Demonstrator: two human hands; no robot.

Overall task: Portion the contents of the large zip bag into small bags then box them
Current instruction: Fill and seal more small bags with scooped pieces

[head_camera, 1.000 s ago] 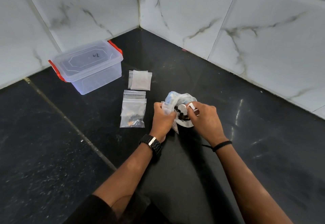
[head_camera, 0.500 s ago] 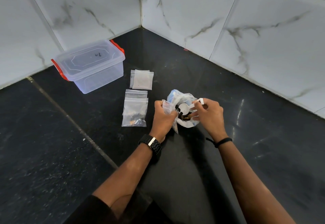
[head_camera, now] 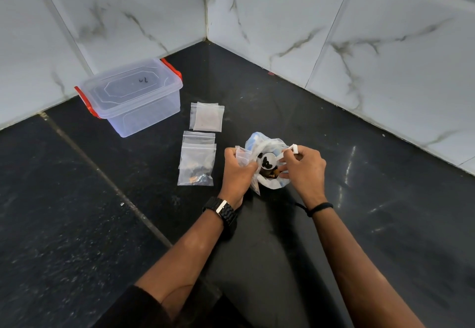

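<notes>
Dark stone counter (head_camera: pixel 77 224) set into a corner of white marble-look wall tiles (head_camera: pixel 282 19). At the ten o'clock position a clear plastic box (head_camera: pixel 133 98) stands on the counter near the wall, lid on, with red latches at both ends and a small dark mark on the lid. At three o'clock from the box, a small stack of empty small bags (head_camera: pixel 207 116) lies flat. Directly at six o'clock from that stack lies a second pile of small bags (head_camera: pixel 197 159), the top one holding dark and brownish pieces at its lower end. Further right, the left hand (head_camera: pixel 237 170), a black watch (head_camera: pixel 222 212) on its wrist, pinches a small clear bag (head_camera: pixel 244 158) between thumb and curled fingers, holding it just beside the large bag (head_camera: pixel 270 147). The large bag sits on the counter at centre, crumpled and open at the top, with dark and brown contents visible inside. A white scoop (head_camera: pixel 268 161) carrying a few dark pieces sits over the bag's mouth. At three o'clock from the bag, the right hand (head_camera: pixel 305 168) grips the scoop's white handle, fingers curled round it, handle end protruding above the knuckles. A black band (head_camera: pixel 320 208) circles the right wrist. Both forearms enter from the six o'clock edge.
</notes>
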